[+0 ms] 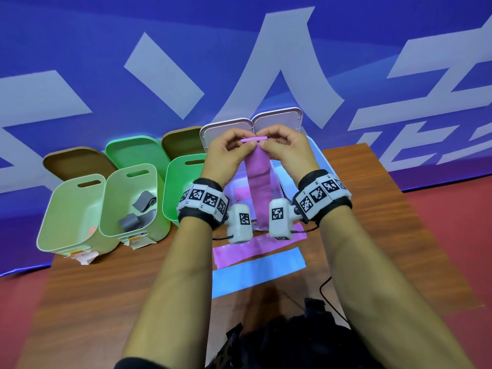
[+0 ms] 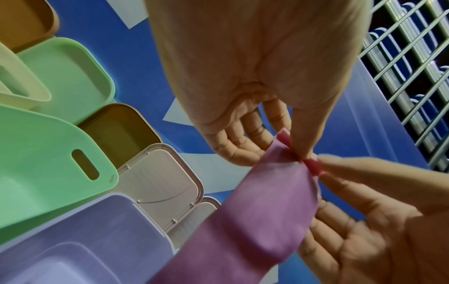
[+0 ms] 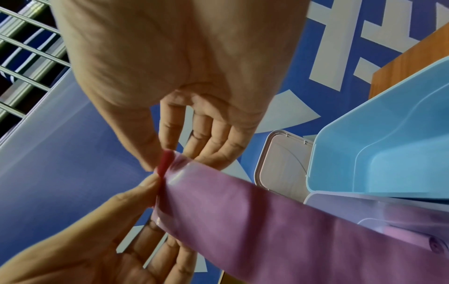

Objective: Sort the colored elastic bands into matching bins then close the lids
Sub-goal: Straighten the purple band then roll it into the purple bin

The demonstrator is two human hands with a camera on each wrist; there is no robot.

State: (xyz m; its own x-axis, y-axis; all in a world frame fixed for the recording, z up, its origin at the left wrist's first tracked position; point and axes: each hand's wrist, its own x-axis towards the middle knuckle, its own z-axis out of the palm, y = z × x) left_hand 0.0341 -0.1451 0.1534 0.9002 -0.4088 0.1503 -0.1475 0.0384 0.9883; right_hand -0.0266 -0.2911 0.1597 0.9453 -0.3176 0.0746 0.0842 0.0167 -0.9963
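Both hands are raised above the lilac bin (image 1: 239,179) near the worktop's (image 1: 111,278) far edge. The left hand (image 1: 226,153) and right hand (image 1: 287,147) each pinch the top edge of a purple elastic band (image 1: 259,179), which hangs down between them over the bin.

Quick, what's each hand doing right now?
Left hand: pinching the top edge of the purple band.
Right hand: pinching the same edge.
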